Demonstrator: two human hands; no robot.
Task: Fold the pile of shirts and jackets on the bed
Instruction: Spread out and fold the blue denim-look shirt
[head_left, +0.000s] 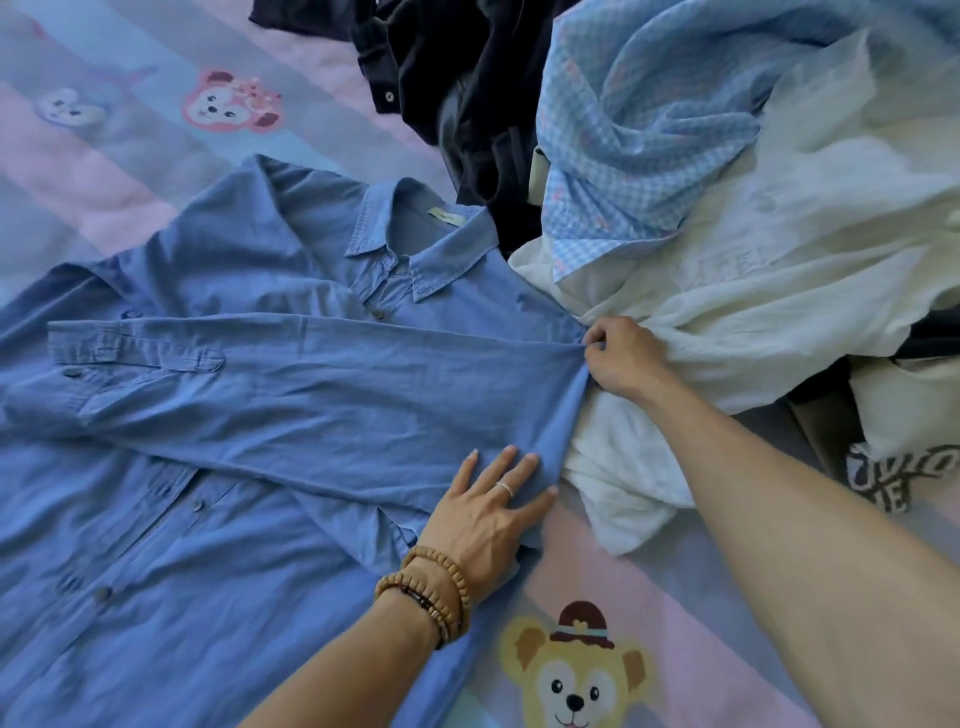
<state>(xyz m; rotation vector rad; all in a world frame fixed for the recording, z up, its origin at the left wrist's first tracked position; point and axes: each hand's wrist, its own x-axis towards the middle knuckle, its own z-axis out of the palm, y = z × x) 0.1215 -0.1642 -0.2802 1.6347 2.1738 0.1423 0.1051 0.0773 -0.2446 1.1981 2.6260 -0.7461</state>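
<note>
Denim-blue cotton fills the left of the view: a chambray button-up shirt (218, 415) lies front-up and fairly flat on the bed (119, 171), collar toward the far side, its placket of small dark buttons running down toward the near edge. One long sleeve (270, 358) is laid straight across the chest, its buttoned cuff ending near the shirt's left edge. The cloth looks soft and light, with fine creases rather than stiff folds. The bed cover beneath is a smooth pastel print of pink and blue bands with cartoon bears.

Judging by this layout, the step in hand is the first sleeve fold of this shirt. The left hand (488, 512), wearing a ring and wooden bead bracelets at the wrist, lies open and flat, fingers spread, pressing the shirt's side edge down and gripping nothing. The right hand (621, 358) is closed in a pinch on a small gather of blue cloth at the shoulder, where the sleeve starts.

The next move probably calls for pulling that shoulder fold straight, smoothing the side panel inward, then doing the same on the other side before folding the body up.

To the right the rest of the pile waits unfolded: a dark jacket (457, 88) with snap buttons, heavier and matte; a crumpled light-blue checked shirt (644, 119); and a thin, crinkled white garment (779, 260), which touches the chambray shirt's shoulder and could get dragged along with the fold.
</note>
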